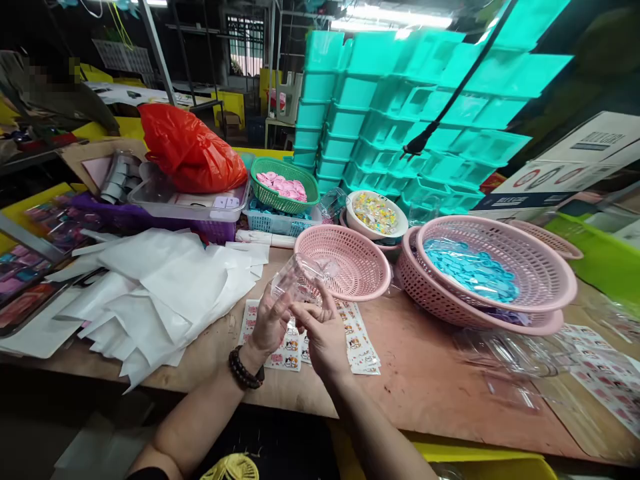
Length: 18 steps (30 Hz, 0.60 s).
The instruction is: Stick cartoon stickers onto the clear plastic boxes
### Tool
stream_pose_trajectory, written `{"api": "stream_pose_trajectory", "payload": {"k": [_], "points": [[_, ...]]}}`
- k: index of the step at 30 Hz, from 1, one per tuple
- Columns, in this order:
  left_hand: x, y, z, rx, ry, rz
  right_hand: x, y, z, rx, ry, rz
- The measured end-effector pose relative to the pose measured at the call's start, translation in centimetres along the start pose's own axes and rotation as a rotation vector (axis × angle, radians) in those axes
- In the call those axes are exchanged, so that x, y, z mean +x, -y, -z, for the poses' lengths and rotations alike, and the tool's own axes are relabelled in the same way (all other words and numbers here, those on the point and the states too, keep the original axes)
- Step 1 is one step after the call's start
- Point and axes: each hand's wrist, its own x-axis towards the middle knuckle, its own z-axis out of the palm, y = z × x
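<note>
Inside green basket, pink pieces.

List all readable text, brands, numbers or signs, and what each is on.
"GIRL": end of the word on the carton; its first letters are too blurred to read.
Carton's dark lower band: lettering, too blurred.
Lilac tags: small marks, unreadable.
Sticker sheets: any print too small.
No other text is legible.

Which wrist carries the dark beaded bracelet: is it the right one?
No, the dark beaded bracelet circles the wrist of the left hand, while the right hand has a bare wrist.
</note>
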Motion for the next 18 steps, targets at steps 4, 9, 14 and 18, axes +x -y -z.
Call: {"api": "stream_pose_trajectory", "payload": {"k": [4, 9, 14, 18], "points": [[0.0, -0.7, 2.6, -0.071, -0.093, -0.016, 0.1, 1.6, 2.3, -0.379, -0.297, 0.461], [-0.2, -1.5, 5.2, 0.057, -0.058, 0.074, -0.9, 4.9, 4.3, -0.673, -0.090, 0.798], [-0.7, -1.8, 5.5, 0.259, 0.079, 0.206, -1.5, 5.7, 3.7, -0.650, 0.247, 0.476], [-0.9, -1.4, 5.7, 0.317, 0.142, 0.235, 0.1, 5.2, 3.0, -0.497, 0.342, 0.063]]}}
